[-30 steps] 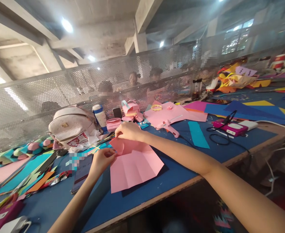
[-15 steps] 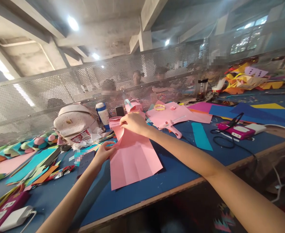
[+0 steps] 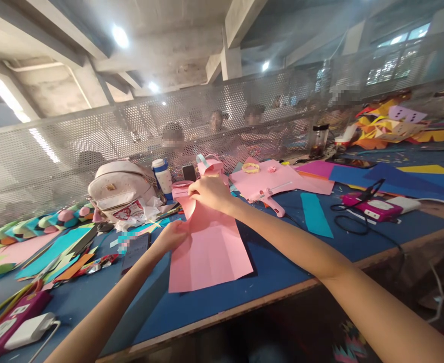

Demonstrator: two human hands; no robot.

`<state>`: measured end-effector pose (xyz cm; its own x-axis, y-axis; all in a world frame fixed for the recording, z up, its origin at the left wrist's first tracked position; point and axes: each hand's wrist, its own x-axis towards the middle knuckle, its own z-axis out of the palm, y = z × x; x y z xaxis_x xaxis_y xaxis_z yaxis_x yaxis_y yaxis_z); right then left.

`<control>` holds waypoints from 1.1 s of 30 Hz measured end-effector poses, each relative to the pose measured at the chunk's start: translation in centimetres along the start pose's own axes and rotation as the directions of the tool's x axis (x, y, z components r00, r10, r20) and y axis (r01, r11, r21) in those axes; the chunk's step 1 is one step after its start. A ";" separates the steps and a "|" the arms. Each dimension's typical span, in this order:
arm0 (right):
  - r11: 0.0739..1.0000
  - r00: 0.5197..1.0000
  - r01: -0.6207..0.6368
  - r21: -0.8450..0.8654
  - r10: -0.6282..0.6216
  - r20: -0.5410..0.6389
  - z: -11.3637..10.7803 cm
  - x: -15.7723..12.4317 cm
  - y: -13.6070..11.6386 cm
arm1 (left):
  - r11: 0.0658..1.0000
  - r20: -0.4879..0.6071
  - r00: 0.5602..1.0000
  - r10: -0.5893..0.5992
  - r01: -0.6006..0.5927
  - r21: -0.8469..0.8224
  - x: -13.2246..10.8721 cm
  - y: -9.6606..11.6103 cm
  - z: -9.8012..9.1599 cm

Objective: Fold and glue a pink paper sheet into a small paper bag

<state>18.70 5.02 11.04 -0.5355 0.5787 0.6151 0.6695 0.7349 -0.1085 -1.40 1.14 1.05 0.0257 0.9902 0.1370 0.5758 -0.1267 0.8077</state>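
A creased sheet of pink paper [image 3: 214, 257] lies in front of me on the blue tabletop, its far left part lifted and curled. My right hand [image 3: 210, 193] pinches the raised far edge between thumb and fingers. At the left edge, my left hand [image 3: 173, 235] grips the same sheet, its fingertips partly hidden by the paper. Just beyond my hands are a pink paper box shape [image 3: 211, 166] and a small round pink piece [image 3: 182, 189]. To the right of them rests a pink glue gun [image 3: 270, 200].
A white backpack [image 3: 121, 186] and a blue-and-white bottle [image 3: 163, 179] stand at the back left. Coloured paper scraps [image 3: 65, 252] cover the left side. A teal strip [image 3: 316, 214] and a magenta power strip [image 3: 373, 205] lie right. A perforated metal screen [image 3: 138, 121] closes off the back.
My left hand has shifted slightly to the right and closed more on the sheet's edge. The paper's near left corner has moved a little left. My right hand keeps its pinch.
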 end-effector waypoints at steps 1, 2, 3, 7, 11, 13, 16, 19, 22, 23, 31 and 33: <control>1.000 1.000 -0.006 0.003 0.006 -0.002 0.0 0.1 0.2 | 1.000 -0.037 0.999 0.023 -0.022 0.019 -0.1 0.1 -0.2; 1.000 1.000 -0.013 0.008 0.013 -0.004 0.0 0.1 0.3 | 0.999 -0.073 0.996 0.047 -0.045 0.029 -0.3 0.3 -0.4; 1.000 1.000 -0.018 0.013 0.018 -0.005 -0.1 0.1 0.5 | 0.997 -0.106 0.992 0.071 -0.068 0.037 -0.5 0.4 -0.6; 0.999 1.000 -0.018 0.049 0.017 0.010 0.0 0.3 0.8 | 0.989 -0.175 0.974 0.146 -0.136 0.065 -1.4 0.9 -1.1; 0.995 0.999 0.003 0.096 -0.007 0.040 0.1 0.3 0.5 | 0.984 -0.187 0.967 0.175 -0.167 0.059 -1.3 1.2 -0.9; 0.993 0.999 0.010 0.114 -0.016 0.050 0.1 0.2 0.3 | 0.984 -0.185 0.967 0.177 -0.172 0.039 -0.9 1.1 -0.7; 0.991 0.998 0.019 0.134 -0.027 0.064 0.0 0.1 0.2 | 0.987 -0.181 0.971 0.158 -0.161 0.001 -0.3 0.7 -0.4; 0.988 0.996 0.030 0.150 -0.042 0.078 0.0 0.1 0.3 | 0.988 -0.181 0.973 0.142 -0.149 -0.027 0.1 0.5 -0.2; 0.985 0.994 0.047 0.163 -0.062 0.087 0.2 0.2 0.4 | 0.989 -0.187 0.974 0.128 -0.140 -0.051 0.4 0.5 -0.1; 0.985 0.994 0.052 0.166 -0.068 0.089 0.3 0.2 0.4 | 0.989 -0.189 0.974 0.121 -0.134 -0.058 0.5 0.6 -0.1; 0.986 0.994 0.054 0.158 -0.068 0.086 0.7 0.3 0.7 | 0.992 -0.118 0.991 0.060 -0.073 -0.104 0.7 1.7 -0.5; 0.986 0.994 0.048 0.160 -0.064 0.094 0.7 0.3 0.8 | 0.990 -0.103 0.994 0.033 -0.047 -0.132 0.7 1.9 -0.6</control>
<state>18.71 6.04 10.61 -0.6228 0.5614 0.5450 0.5523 0.8088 -0.2021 -0.75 1.58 3.06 -0.0392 0.9743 0.2220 0.4614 -0.1794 0.8689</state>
